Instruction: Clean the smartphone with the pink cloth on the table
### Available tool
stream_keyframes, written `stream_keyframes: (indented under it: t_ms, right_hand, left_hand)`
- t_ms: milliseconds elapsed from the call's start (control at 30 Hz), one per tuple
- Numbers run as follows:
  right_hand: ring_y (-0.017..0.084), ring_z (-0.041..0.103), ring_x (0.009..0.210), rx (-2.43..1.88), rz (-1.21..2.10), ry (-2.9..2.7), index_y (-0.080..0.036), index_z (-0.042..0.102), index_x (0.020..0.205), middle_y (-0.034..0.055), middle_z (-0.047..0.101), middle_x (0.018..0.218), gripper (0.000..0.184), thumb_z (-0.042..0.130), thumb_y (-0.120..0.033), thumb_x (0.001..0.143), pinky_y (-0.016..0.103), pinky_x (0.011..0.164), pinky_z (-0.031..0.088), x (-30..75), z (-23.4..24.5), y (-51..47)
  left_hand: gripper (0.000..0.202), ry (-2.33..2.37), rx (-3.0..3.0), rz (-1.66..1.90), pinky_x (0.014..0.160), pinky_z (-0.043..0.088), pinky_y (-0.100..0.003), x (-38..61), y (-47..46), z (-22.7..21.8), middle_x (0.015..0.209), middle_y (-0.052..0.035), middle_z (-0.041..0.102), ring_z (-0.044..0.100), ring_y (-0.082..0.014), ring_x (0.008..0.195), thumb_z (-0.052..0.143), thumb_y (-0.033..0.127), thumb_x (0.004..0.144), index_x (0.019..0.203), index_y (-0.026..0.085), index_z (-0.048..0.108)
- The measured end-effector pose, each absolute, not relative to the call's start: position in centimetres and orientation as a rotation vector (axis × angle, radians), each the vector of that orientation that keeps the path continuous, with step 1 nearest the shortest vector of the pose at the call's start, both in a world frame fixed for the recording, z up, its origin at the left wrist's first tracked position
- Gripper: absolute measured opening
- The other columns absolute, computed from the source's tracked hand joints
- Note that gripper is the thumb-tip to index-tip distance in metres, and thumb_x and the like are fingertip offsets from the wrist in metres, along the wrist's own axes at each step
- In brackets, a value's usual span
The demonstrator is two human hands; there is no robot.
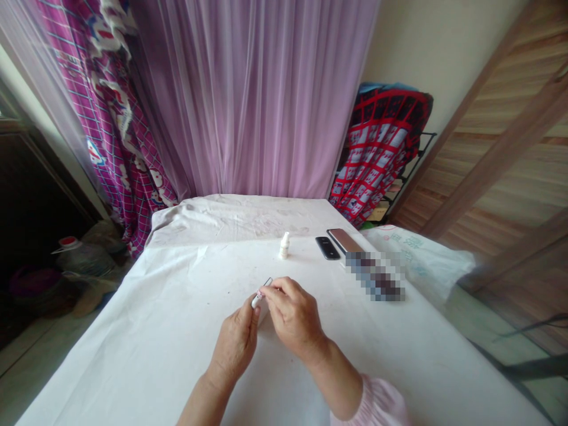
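My left hand [237, 337] is closed around a small white stick-like item [255, 301], gripping it between thumb and fingers above the table. A thin dark loop or clip shows at its upper end. My right hand [295, 316] pinches the same item near a pinkish part at its top, fingertips close to my left thumb. What exactly the item is I cannot make out, as the fingers cover much of it. Beyond the hands, a small white dropper-style bottle [284, 245] stands upright on the white-covered table [177, 331].
To the right of the bottle lie a small black phone-like device [327, 248] and a larger flat case [344, 241] with a pinkish-brown face. A blurred-out patch [375, 276] covers something nearer. A plastic bag [426, 260] hangs at the right edge; purple curtains [266, 100] rise behind.
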State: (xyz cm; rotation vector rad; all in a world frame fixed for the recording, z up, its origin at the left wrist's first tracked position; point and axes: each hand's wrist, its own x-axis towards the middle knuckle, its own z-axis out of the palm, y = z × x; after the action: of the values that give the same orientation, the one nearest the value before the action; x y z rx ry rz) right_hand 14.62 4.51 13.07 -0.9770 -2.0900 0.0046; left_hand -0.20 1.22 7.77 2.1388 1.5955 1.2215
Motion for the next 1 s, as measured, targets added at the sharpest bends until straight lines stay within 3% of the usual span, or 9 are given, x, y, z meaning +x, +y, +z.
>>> stream_keyframes:
  t_ms: [400, 700, 1000]
  right_hand:
    - [0.016, 0.062, 0.080, -1.125, -0.005, -2.014, -0.025, 0.073, 0.099, 0.0040, 0.066, 0.087, 0.024, 0.052, -0.016, 0.092, 0.022, 0.072, 0.046, 15.5, 12.6, 6.6]
    - [0.015, 0.062, 0.081, -1.059, -0.007, -2.075, -0.026, 0.072, 0.100, 0.0041, 0.066, 0.089, 0.029, 0.049, -0.011, 0.090, 0.022, 0.073, 0.048, 15.0, 12.9, 5.5]
    - [0.016, 0.064, 0.082, -1.158, 0.097, -1.956, -0.025, 0.072, 0.098, 0.0036, 0.068, 0.091, 0.024, 0.050, -0.016, 0.091, 0.023, 0.074, 0.047, 16.4, 12.1, 6.4]
  left_hand:
    - [0.031, 1.644, 2.122, 1.197, 0.049, 0.045, -0.026, -0.1, 1.3, 7.5, 0.062, -0.0006, 0.063, 0.064, -0.0184, 0.051, 0.028, 0.034, 0.101, 0.109, 0.021, 0.054]
    - [0.033, 1.651, 2.181, 1.178, 0.049, 0.045, -0.025, -0.2, 1.5, 7.4, 0.063, -0.0004, 0.065, 0.064, -0.0174, 0.049, 0.028, 0.031, 0.100, 0.122, 0.020, 0.051]
    - [0.032, 1.802, 2.358, 1.090, 0.045, 0.042, -0.023, 0.1, 2.4, 9.0, 0.062, -0.0014, 0.069, 0.067, -0.0182, 0.050, 0.028, 0.036, 0.102, 0.103, 0.021, 0.056]
